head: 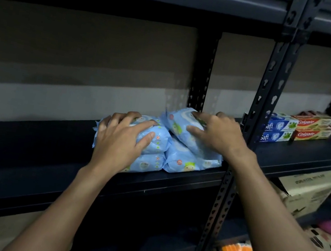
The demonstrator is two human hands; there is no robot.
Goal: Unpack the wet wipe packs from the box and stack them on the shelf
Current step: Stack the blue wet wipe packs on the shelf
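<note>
Two hands are on the blue packs. Fingers of the right hand (219,134) are spread and lie on the tilted pack (178,125), just right of the middle of the frame. They press it and do not curl round it. That pack is crooked. Its long side runs from upper left down to lower right, and it leans on the right pile (180,160) under it. The right hand is nearer, so I think it should push the high end down until the pack lies flat. The left hand (121,140) has spread fingers too, resting on top of the left pile (152,160) just beside. Both piles sit on the dark shelf (46,149). Toothpaste boxes (280,129) stand well apart, at the right.
</note>
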